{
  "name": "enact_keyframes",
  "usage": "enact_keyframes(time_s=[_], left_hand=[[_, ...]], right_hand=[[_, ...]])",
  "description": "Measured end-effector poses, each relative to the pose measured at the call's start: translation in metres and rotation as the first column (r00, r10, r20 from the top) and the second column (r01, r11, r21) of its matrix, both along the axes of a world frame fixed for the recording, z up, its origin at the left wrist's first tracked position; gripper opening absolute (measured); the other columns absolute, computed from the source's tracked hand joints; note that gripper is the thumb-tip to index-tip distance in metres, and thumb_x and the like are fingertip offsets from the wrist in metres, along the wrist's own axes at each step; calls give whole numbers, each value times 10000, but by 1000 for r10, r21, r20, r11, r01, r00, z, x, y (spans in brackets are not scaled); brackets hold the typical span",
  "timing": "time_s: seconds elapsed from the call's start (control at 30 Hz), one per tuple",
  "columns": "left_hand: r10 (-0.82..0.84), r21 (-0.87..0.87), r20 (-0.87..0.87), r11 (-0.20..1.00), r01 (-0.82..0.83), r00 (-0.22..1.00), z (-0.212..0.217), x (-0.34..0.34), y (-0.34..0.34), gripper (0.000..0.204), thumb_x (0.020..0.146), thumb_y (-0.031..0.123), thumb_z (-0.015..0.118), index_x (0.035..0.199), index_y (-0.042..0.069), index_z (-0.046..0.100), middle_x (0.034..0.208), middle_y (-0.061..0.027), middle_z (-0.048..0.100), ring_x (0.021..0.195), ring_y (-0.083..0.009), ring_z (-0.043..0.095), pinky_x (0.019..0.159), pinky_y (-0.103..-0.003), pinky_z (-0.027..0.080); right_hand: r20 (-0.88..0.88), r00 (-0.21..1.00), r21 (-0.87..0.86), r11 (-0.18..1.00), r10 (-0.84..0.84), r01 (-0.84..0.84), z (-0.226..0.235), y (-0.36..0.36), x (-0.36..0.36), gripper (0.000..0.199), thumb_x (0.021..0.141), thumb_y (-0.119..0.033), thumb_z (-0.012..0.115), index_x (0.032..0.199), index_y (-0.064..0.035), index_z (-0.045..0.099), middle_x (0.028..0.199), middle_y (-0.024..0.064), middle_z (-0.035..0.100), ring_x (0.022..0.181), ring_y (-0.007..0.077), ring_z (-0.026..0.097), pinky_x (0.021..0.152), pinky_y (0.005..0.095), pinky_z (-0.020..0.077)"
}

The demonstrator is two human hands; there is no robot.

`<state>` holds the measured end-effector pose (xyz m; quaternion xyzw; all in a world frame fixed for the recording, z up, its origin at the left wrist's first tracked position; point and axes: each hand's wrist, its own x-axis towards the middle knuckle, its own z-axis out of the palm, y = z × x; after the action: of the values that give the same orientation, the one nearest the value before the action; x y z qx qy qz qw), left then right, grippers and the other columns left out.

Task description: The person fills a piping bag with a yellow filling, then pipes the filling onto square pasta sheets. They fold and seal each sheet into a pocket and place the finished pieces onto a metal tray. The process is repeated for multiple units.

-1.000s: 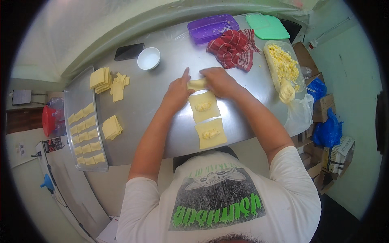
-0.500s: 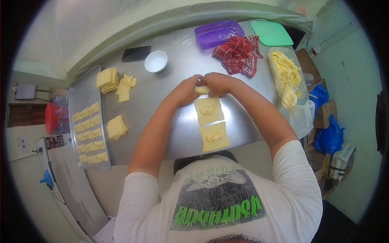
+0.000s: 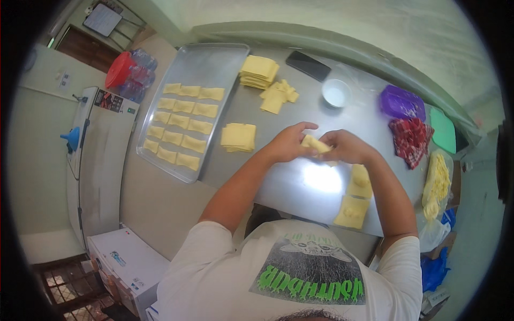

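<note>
Above the steel table [image 3: 257, 115], my left hand [image 3: 292, 143] and my right hand [image 3: 347, 147] hold a rolled piece of pale yellow dough [image 3: 317, 143] between them. My left thumb and fingers close on one end; the right fingers wrap the other and hide part of it. Close to my right forearm lie two flat dough squares, an upper square [image 3: 360, 187] and a lower square [image 3: 352, 212], each with a mound of filling. Left of my hands is a metal tray [image 3: 214, 59] with rows of folded dough pieces [image 3: 183, 106].
Dough sheets form a far stack [image 3: 258, 72] and a near stack [image 3: 239, 137], with loose dough pieces [image 3: 278, 96] between. Beyond are a phone [image 3: 308, 65] and white bowl [image 3: 337, 93]. At right are a purple container [image 3: 402, 102], red cloth [image 3: 411, 142], green lid [image 3: 443, 131] and filling tub [image 3: 437, 179].
My view has swung left, bringing the tray nearer the middle. Both hands have lifted the rolled dough away from the row of squares, leftward toward the tray.
</note>
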<state>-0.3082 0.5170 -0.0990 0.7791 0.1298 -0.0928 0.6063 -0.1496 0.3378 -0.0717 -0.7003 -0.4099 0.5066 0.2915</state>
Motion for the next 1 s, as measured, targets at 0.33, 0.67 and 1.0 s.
enact_keyframes(time_s=[0.33,0.67,1.0], left_hand=[[731,-371,74,652,-662,679,50,-223,216,732,973,143,718,1569,13,315,1175,-171,692,987,-217,697,871,-335,574],[972,-209,-27,224,-952,234,14,-467,272,589,1052,264,606,1538,20,380,1157,-116,673,936,-154,649,876,-330,552],[976,-258,-206,18,-966,74,-10,-502,273,568,1050,231,606,1529,31,376,1165,-131,680,956,-167,656,870,-321,542]], right_hand=[[-150,967,111,976,204,-188,11,316,-120,356,931,-352,760,1107,-43,733,905,6,710,824,96,605,759,295,491],[172,985,311,950,-20,-35,-66,663,-115,470,846,-288,825,1209,-18,699,963,134,727,810,208,692,703,349,561],[630,767,148,950,123,-274,-99,715,-131,512,853,-429,739,1237,-91,711,1177,202,709,1115,387,666,958,506,535]])
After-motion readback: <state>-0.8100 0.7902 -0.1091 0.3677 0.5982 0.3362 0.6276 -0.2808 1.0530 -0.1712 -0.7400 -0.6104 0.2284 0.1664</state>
